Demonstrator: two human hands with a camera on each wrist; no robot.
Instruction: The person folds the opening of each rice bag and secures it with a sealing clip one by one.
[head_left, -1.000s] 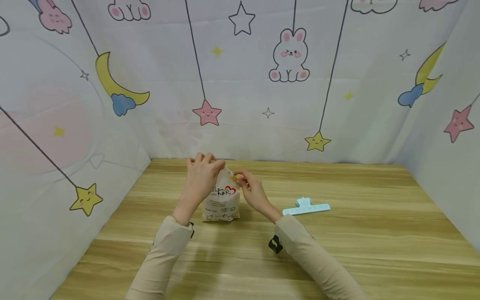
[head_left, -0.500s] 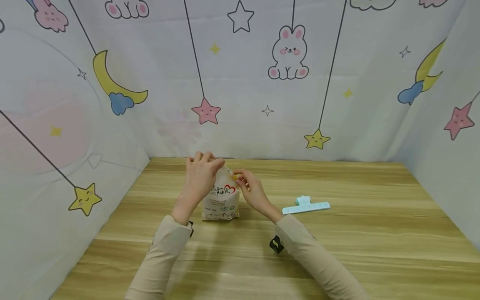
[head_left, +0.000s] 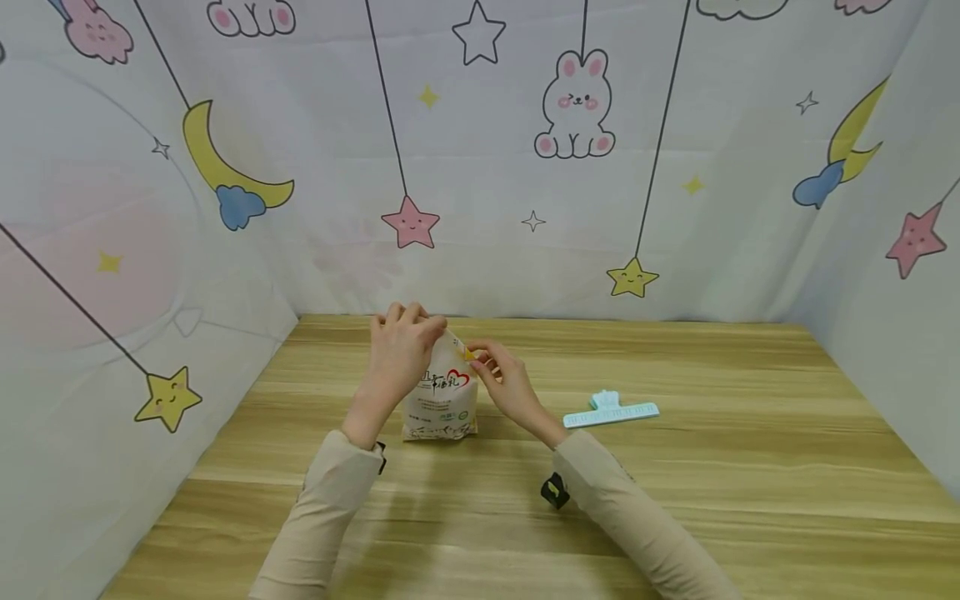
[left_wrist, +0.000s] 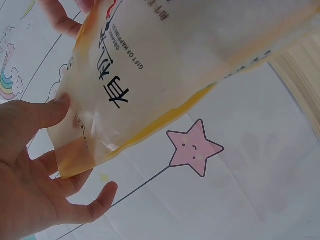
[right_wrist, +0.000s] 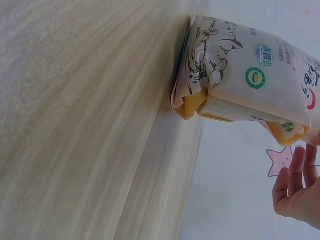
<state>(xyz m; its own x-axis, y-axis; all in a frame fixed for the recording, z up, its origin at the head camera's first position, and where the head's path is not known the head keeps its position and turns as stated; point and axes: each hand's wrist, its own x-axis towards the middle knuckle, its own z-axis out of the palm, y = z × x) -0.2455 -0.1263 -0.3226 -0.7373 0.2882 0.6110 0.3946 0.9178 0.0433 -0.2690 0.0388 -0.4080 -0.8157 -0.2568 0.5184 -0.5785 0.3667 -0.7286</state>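
Observation:
A white printed plastic bag (head_left: 441, 408) with yellow edges stands upright on the wooden table, left of centre. My left hand (head_left: 401, 350) pinches its top left corner between thumb and fingers; in the left wrist view the thumb lies on the front of the bag (left_wrist: 150, 60) and fingers sit behind. At the bag's upper right edge, my right hand (head_left: 504, 379) pinches the yellow side fold. The right wrist view shows the bag's lower part (right_wrist: 240, 70) with its folded base, and the curled fingers of the right hand (right_wrist: 300, 192) at the edge.
A light blue bag clip (head_left: 611, 411) lies on the table (head_left: 712, 483) to the right of the bag, beyond the right sleeve. A black wrist device (head_left: 555, 490) shows beside that sleeve. White printed cloth (head_left: 480, 167) walls enclose the back and sides.
Both hands keep their grip on the bag, which stays in place. The head view has shifted very slightly.

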